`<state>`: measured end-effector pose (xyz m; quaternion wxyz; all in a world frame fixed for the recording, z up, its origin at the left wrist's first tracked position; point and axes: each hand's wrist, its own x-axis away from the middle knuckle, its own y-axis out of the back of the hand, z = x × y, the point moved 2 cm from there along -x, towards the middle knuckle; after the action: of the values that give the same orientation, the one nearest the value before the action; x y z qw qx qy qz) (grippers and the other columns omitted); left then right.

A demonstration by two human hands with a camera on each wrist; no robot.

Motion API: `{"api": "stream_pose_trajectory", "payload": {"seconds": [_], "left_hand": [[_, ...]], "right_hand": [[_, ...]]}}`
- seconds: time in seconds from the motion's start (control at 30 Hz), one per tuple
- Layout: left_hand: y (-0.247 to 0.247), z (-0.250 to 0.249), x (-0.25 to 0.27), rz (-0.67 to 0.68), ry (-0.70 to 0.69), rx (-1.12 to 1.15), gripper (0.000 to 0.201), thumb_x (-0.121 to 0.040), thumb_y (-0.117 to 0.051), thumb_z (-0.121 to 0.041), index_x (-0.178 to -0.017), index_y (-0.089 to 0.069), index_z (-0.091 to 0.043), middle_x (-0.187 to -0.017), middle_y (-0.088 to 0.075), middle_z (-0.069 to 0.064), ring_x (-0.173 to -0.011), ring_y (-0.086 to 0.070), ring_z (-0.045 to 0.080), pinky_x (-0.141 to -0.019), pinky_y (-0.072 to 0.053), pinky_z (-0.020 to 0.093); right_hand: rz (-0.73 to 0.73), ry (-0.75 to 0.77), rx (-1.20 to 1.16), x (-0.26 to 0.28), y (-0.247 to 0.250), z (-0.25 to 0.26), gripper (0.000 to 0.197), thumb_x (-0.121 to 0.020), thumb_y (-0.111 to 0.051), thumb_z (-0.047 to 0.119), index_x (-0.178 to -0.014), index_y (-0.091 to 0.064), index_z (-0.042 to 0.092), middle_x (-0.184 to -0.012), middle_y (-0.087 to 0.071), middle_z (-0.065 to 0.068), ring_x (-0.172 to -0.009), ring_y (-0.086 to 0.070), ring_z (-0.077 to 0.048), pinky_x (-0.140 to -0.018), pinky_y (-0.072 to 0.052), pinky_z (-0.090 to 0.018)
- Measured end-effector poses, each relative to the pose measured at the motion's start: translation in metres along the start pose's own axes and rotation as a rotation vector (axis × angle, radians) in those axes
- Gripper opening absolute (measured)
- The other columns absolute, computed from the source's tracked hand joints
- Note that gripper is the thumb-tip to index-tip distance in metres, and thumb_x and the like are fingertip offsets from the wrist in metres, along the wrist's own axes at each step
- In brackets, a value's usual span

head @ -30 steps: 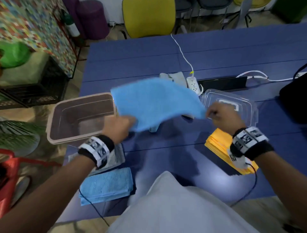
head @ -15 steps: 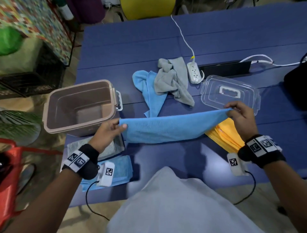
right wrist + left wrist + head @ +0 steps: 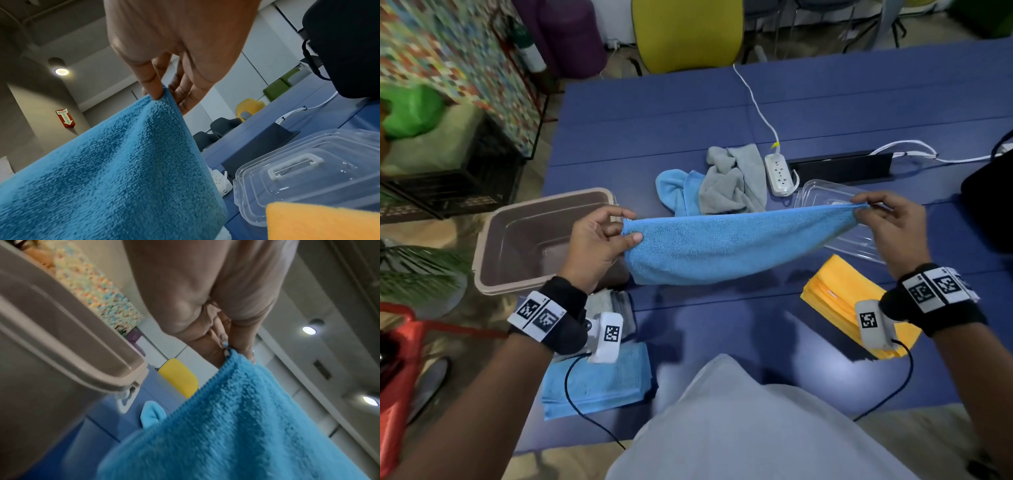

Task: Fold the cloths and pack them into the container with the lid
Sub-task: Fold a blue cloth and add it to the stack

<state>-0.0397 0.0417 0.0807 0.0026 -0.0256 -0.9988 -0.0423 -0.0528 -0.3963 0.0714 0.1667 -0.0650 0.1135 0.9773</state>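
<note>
A blue cloth hangs folded in half above the table, stretched between both hands. My left hand pinches its left corners beside the brown container, which is open and holds nothing. My right hand pinches the right corners above the clear lid, which lies on the table. Folded cloths lie near me: a blue one and a grey one at the left, yellow ones at the right. Crumpled grey and blue cloths lie behind.
A white power strip with its cable and a black cable box sit behind the lid. A black bag stands at the right edge. A yellow chair is beyond the blue table.
The blue cloth went from flapping open in the air to hanging folded and stretched taut. Both hands rose a little with it and moved apart.
</note>
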Motion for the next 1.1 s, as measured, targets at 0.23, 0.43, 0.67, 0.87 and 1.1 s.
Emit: {"api": "stream_pose_trajectory", "payload": {"seconds": [0.23,0.43,0.67,0.87,1.1], "left_hand": [[0.004,-0.002,-0.003,-0.028,-0.026,-0.199,0.024,-0.075,-0.077,-0.002,-0.077,-0.073,-0.025,-0.083,-0.073,0.000,-0.075,-0.065,0.014,-0.076,-0.054,0.029],[0.013,0.003,0.002,-0.028,-0.009,-0.296,0.036,-0.071,-0.079,0.005,-0.095,-0.072,-0.020,-0.082,-0.073,0.003,-0.072,-0.064,0.012,-0.076,-0.057,0.029],[0.019,0.008,0.004,0.026,0.010,-0.523,0.029,-0.070,-0.079,0.006,-0.094,-0.076,-0.010,-0.087,-0.073,0.008,-0.068,-0.063,0.010,-0.066,-0.056,0.018],[0.008,0.013,-0.019,0.044,0.257,-0.439,0.022,-0.074,-0.075,0.008,-0.093,-0.072,-0.001,-0.058,-0.063,0.000,-0.046,-0.051,0.000,-0.048,-0.044,0.011],[-0.054,0.016,-0.036,-0.112,0.322,-0.141,0.018,-0.076,-0.074,0.006,-0.075,-0.065,-0.009,-0.067,-0.065,0.005,-0.052,-0.060,0.010,-0.050,-0.052,0.020]], "right_hand": [[-0.006,-0.024,0.034,-0.004,-0.003,-0.002,0.033,-0.085,-0.056,-0.009,-0.084,-0.066,0.023,-0.079,-0.069,0.024,-0.074,-0.061,0.003,-0.075,-0.047,-0.013],[0.025,-0.030,0.080,0.000,-0.011,0.001,0.031,-0.084,-0.057,-0.010,-0.083,-0.067,0.019,-0.078,-0.069,0.022,-0.073,-0.061,0.001,-0.073,-0.049,-0.014],[0.074,-0.070,0.098,0.002,-0.015,0.012,0.028,-0.082,-0.063,-0.009,-0.084,-0.070,0.018,-0.078,-0.072,0.019,-0.072,-0.064,-0.004,-0.073,-0.053,-0.016],[-0.023,-0.168,0.203,-0.017,-0.030,0.007,0.022,-0.074,-0.067,0.006,-0.094,-0.074,0.006,-0.071,-0.066,0.003,-0.060,-0.058,-0.002,-0.067,-0.055,-0.026],[-0.056,-0.223,0.237,-0.011,-0.096,0.008,0.015,-0.068,-0.067,0.008,-0.076,-0.067,0.021,-0.060,-0.059,0.004,-0.052,-0.056,-0.007,-0.063,-0.055,-0.029]]}}
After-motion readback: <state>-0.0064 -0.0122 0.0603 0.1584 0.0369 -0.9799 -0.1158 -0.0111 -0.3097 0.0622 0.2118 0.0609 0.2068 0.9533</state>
